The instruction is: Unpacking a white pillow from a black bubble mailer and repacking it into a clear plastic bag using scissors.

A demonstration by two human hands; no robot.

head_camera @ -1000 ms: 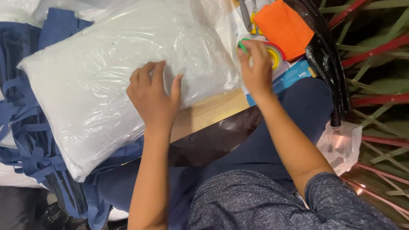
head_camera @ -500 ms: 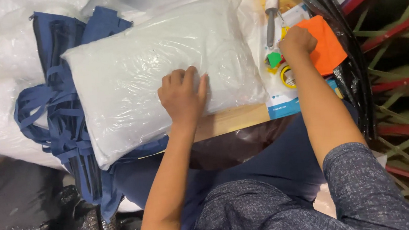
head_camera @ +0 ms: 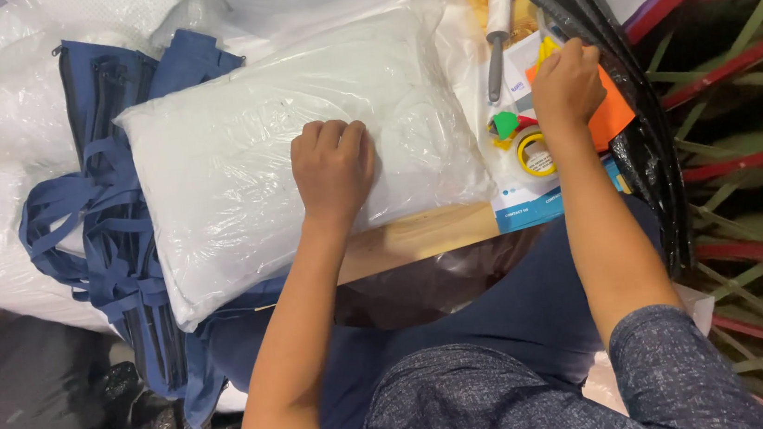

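nearest the camera, the person's lap in blue-grey speckled sleeves and dark blue cloth fills the lower edge, and both forearms reach forward over the pale wooden bench (head_camera: 421, 234). the left hand (head_camera: 332, 168) lies on the white pillow sealed in clear, crinkled plastic wrap (head_camera: 290, 139); since half a second ago its fingers have curled under, so it now presses down with a loosely clenched grip holding nothing, where before it lay flatter with the thumb spread. the pillow lies flat and slanted across the bench, its near left corner hanging off the edge, plump and smooth under glossy film, in the same place as before.

the right hand (head_camera: 567, 85) has moved slightly farther away and now rests on the bright orange folded cloth (head_camera: 612, 113), fingers bent at the cloth's far edge; whether it pinches the cloth or the yellow-handled object just beyond cannot be told. just left of that wrist sit a yellow roll of tape (head_camera: 534, 153) and a small green piece (head_camera: 505, 123), both on a white and blue printed card (head_camera: 525, 205).

left of the pillow, a navy blue fabric bag with tangled straps (head_camera: 113, 231) lies partly beneath it. farther off, a white-handled lint roller (head_camera: 496, 31) lies beside black plastic strips (head_camera: 585, 8).
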